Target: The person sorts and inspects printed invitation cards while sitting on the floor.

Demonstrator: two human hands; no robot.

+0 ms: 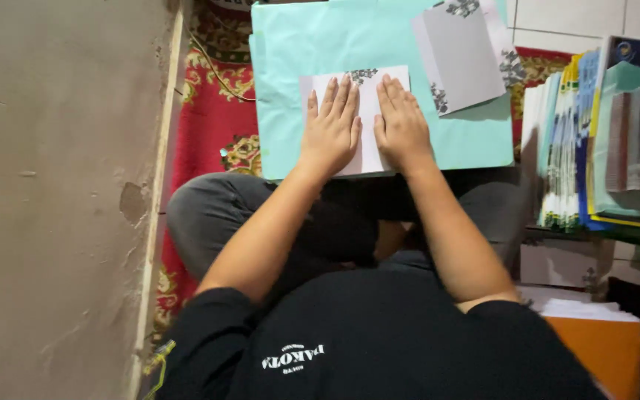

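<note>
Pressing flat on a white card (368,118), my left hand (330,130) and right hand (401,126) lie side by side, palms down and fingers stretched out, gripping nothing. The card is a thin rectangle of paper with a grey floral print at its far edge, and it rests near the front middle of a smooth mint-green sheet (290,89) that spans my lap. I count one more piece on that sheet: a folded grey card (459,59) with the same floral corners, lying tilted just beyond my right hand and apart from it. Under the sheet I see my crossed legs in dark trousers (209,215). A red patterned carpet (212,126) covers the floor on my left, running along a rough plaster wall (53,185). On my right stands a tight stack of paper bundles (564,148) with blue, yellow and green edges, too many to count. An orange folder (605,355) topped with white sheets lies beside my right elbow.
</note>
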